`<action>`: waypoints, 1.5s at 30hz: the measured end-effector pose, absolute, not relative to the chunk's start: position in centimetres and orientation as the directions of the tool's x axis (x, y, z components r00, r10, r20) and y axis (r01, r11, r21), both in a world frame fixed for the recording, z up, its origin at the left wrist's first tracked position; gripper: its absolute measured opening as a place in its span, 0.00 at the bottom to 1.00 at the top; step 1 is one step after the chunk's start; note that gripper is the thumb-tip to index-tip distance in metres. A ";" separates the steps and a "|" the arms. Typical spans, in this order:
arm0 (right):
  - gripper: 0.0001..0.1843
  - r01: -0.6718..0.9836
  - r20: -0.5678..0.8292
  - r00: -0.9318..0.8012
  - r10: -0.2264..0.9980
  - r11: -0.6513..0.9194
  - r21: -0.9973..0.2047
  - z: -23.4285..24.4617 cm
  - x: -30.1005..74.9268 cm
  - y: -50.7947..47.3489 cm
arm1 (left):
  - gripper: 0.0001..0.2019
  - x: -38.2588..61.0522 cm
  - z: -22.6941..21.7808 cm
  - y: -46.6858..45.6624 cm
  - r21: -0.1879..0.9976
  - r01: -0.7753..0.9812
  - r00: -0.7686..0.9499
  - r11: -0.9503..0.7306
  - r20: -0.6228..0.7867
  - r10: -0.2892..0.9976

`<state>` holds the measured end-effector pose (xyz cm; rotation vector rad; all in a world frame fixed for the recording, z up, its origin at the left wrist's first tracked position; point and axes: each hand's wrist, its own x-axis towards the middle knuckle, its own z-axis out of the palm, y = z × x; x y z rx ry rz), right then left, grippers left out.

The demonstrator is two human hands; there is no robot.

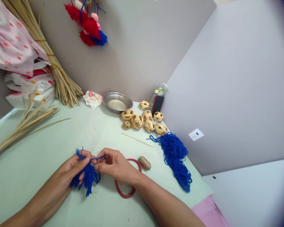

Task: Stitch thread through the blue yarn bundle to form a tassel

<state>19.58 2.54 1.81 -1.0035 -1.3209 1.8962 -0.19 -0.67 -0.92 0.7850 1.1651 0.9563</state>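
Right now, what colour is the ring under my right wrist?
The ring is plain red; the head view shows it best.

on the pale green table top (pixel 38 151), a round shallow metal bowl (pixel 117 102) sits by the back wall, with a cluster of small woven cane balls (pixel 137 121) just beside it. a loose heap of blue yarn (pixel 176 157) lies near them, and a brown thread spool (pixel 144 162) close by. long pale bamboo strips (pixel 59 75) lean in the left corner, and red and blue tassels (pixel 91 30) hang on the wall.
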 end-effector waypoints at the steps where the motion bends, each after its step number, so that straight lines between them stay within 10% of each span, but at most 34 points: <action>1: 0.29 -0.068 -0.244 -0.527 0.814 -0.327 -0.943 2.0 19.6 2.6 | 0.26 -0.1 -0.8 -0.7 0.898 -0.191 0.115 0.396 -0.380 0.918; 26: 0.12 0.220 0.066 -0.401 0.914 0.166 -0.961 2.4 20.4 2.1 | 0.27 0.0 -0.9 -0.7 0.828 -0.245 0.051 0.504 -0.508 0.860; 31: 0.22 0.577 0.139 -0.649 0.748 0.604 -0.550 2.8 20.9 2.0 | 0.25 -0.2 -0.6 -0.4 0.849 -0.267 0.023 0.455 -0.466 0.884; 36: 0.16 0.794 -0.045 -0.600 0.799 0.588 -0.153 2.4 20.9 2.8 | 0.28 -0.1 -0.2 -0.6 0.803 -0.295 -0.017 0.518 -0.546 0.837; 40: 0.14 0.846 -0.046 -0.417 0.908 0.369 -0.386 3.4 21.4 3.1 | 0.25 0.0 -0.3 -0.7 0.836 -0.249 0.005 0.489 -0.504 0.864; 45: 0.19 0.421 -0.053 -0.457 0.888 0.163 -0.892 3.8 20.8 2.3 | 0.23 0.4 -0.5 -0.9 0.902 -0.130 0.128 0.412 -0.397 0.909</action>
